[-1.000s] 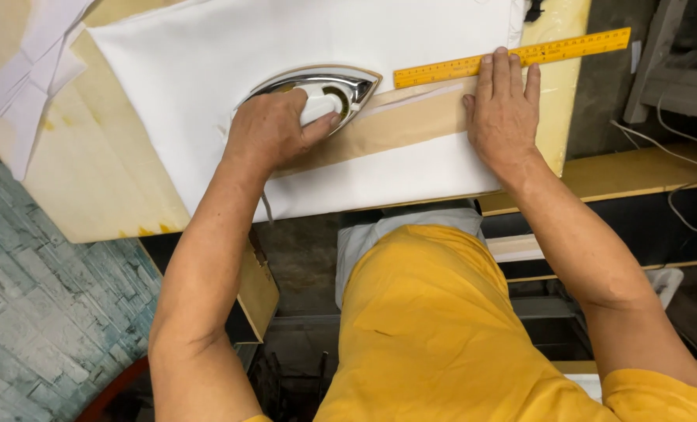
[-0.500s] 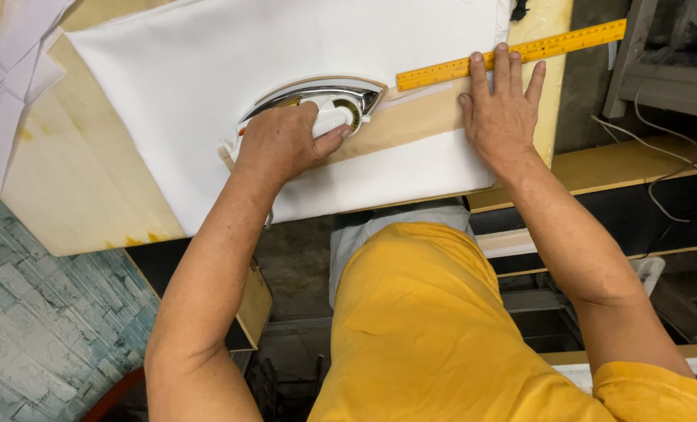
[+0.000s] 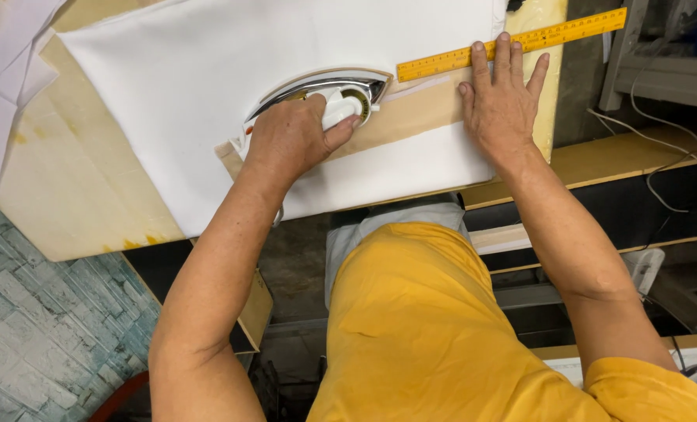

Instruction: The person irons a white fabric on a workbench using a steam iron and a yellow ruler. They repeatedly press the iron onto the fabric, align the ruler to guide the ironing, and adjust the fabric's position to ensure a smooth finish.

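Note:
My left hand [image 3: 290, 139] grips the white handle of a metal clothes iron [image 3: 333, 92] that rests on a sheet of white fabric [image 3: 231, 55]. The iron's tip points right, toward a yellow ruler [image 3: 567, 33]. A tan cardboard strip [image 3: 419, 113] lies across the fabric under the iron, with the fabric's near edge folded along it. My right hand [image 3: 501, 105] lies flat, fingers spread, pressing the strip and fabric down, its fingertips touching the ruler.
The fabric lies on a cream padded table [image 3: 59, 187] with yellow stains near its edge. White fabric pieces [image 3: 8, 70] are piled at the far left. Wooden shelves [image 3: 630, 156] and cables [image 3: 677, 172] lie to the right, grey brick-patterned floor [image 3: 44, 328] below left.
The iron has slid to the right along the tan strip with my left hand on it. My right hand has stayed pressed flat by the ruler.

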